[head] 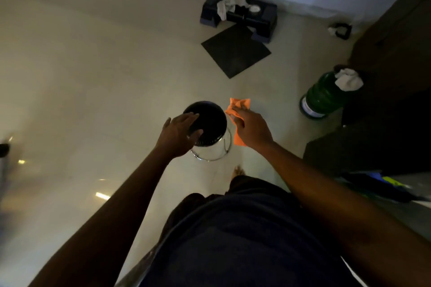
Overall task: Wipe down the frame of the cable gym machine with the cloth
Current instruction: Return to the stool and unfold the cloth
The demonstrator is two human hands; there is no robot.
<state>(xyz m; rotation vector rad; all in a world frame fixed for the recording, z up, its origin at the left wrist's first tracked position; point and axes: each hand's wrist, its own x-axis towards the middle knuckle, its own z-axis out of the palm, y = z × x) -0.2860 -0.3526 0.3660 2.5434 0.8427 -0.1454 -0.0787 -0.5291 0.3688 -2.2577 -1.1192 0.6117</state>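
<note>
**Cloth in my right hand, no machine frame in sight**

I am looking straight down at the pale floor. My right hand (250,127) grips the orange cloth (238,121), fingers curled over it, with the cloth spilling out toward 12 o'clock and hanging below my palm. My left hand (180,134) rests on the black round top of a stool (207,123) just beside it at 9 o'clock, fingers spread and fairly straight; the chrome ring of its base shows below.

I cannot pick out the cable machine's frame with any certainty. A dark mass (384,112) fills the 3 o'clock side, and it may belong there. If so, my right hand is the nearer one, and I judge I must swing that arm out rightward, cloth leading.
</note>
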